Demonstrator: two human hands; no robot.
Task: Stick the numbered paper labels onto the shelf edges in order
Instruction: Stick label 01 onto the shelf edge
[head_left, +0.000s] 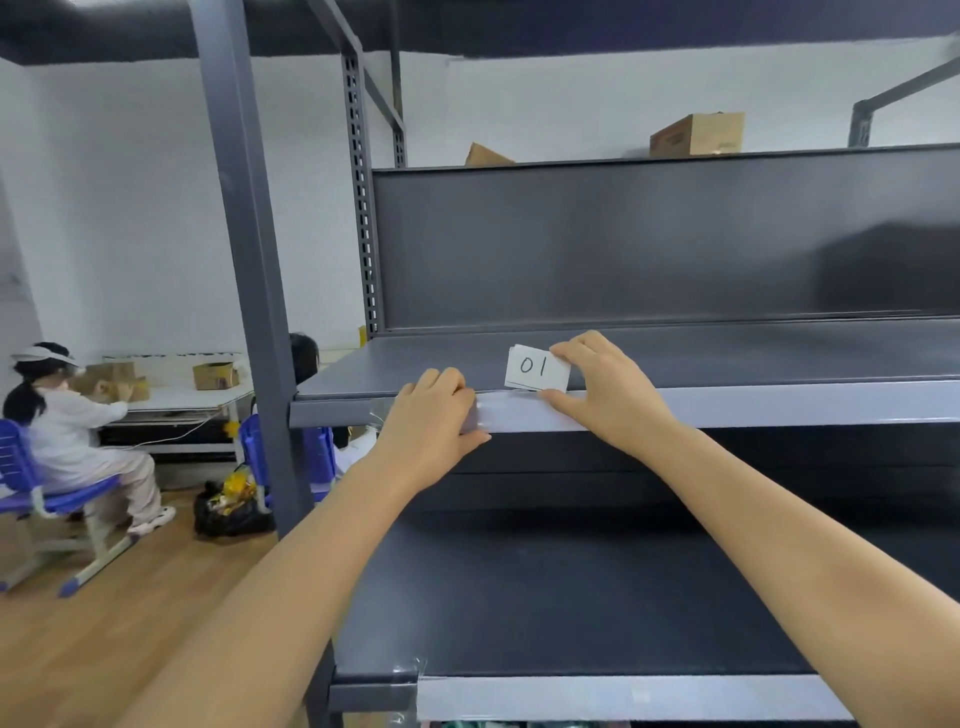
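A small stack of white paper labels (536, 369), the top one marked "01", lies on the grey upper shelf just behind its front edge. My right hand (608, 387) pinches the stack's right side, with the thumb lying along the pale strip on the shelf edge (727, 408). My left hand (439, 415) curls over the same edge further left, gripping it where the pale strip begins. A lower shelf carries another pale strip on its edge (623, 699).
A grey upright post (244, 260) stands left of the shelves. A person sits on a blue chair (47, 493) at a white table with cardboard boxes (215, 375). A black bag (228, 512) lies on the wooden floor. More boxes (696, 134) stand behind the shelf back.
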